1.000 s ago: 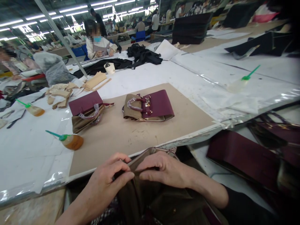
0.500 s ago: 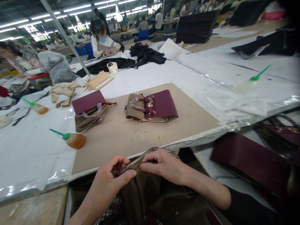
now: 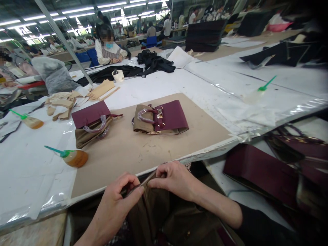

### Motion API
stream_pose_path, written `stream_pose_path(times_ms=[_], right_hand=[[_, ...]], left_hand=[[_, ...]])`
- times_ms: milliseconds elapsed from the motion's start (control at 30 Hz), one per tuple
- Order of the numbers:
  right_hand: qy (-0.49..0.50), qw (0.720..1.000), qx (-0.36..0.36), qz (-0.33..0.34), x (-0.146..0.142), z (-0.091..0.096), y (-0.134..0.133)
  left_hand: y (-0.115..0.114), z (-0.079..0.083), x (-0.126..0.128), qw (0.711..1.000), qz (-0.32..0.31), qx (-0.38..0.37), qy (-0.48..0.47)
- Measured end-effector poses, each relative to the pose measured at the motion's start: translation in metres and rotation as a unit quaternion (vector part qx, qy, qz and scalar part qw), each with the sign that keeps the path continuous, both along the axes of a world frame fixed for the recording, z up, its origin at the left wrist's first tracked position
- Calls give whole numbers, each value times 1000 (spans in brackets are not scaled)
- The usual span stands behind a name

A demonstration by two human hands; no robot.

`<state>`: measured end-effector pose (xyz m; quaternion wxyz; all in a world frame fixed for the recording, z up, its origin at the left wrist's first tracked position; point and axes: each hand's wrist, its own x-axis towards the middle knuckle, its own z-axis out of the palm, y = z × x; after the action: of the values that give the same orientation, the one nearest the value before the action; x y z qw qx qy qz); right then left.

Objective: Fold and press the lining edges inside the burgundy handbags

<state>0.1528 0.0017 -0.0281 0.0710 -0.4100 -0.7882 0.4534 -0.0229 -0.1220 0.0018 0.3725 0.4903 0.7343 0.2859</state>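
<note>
My left hand (image 3: 120,198) and my right hand (image 3: 174,177) both pinch the top edge of an olive-brown bag piece (image 3: 159,212) that hangs in my lap, just below the table's front edge. The fingers of both hands are closed on that edge, close together. On the tan board (image 3: 133,153) ahead lie two maroon-and-olive handbags: one in the middle (image 3: 164,118), one to the left (image 3: 91,123), each with plastic-wrapped handles.
A glue bottle with a green nozzle (image 3: 73,157) lies at the board's left edge, another (image 3: 28,120) farther left, a third (image 3: 256,94) at right. Maroon bag panels (image 3: 258,171) sit low on the right. Tan cut pieces (image 3: 61,102) and black fabric (image 3: 153,61) lie beyond. People work at far tables.
My hands have drawn closer together on the bag's edge and pinched it tighter. The view has shifted slightly; the bags on the board have not moved.
</note>
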Motion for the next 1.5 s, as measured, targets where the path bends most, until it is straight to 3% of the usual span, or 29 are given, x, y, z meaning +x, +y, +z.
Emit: stream_pose_path(times_ms=[167, 367, 533, 633, 767, 1000, 1133, 1233, 1367, 1500], right_hand=[[66, 996, 14, 55, 17, 3, 9], [103, 990, 91, 25, 37, -9, 14], [111, 975, 191, 16, 37, -16, 14], [134, 979, 150, 32, 34, -13, 15], [82, 993, 82, 13, 33, -11, 15], [40, 992, 114, -25, 32, -11, 11], [30, 992, 109, -49, 29, -9, 7], [43, 992, 103, -56, 26, -9, 7], [109, 990, 87, 14, 25, -7, 12], [139, 982, 103, 74, 28, -7, 17]], left_hand=[[0, -7, -4, 999, -18, 48, 13], [-3, -20, -7, 996, 6, 69, -48], [-4, -19, -7, 996, 14, -6, -91], [-5, -16, -8, 995, 7, -9, -98], [-6, -15, -7, 994, 20, -11, -106], [-8, -17, -7, 995, 3, -18, -100], [-3, -8, -11, 995, -42, -26, -84], [12, 9, -12, 991, -118, -52, -47], [47, 23, -3, 961, -251, -74, 89], [76, 16, 8, 925, -341, -26, 163]])
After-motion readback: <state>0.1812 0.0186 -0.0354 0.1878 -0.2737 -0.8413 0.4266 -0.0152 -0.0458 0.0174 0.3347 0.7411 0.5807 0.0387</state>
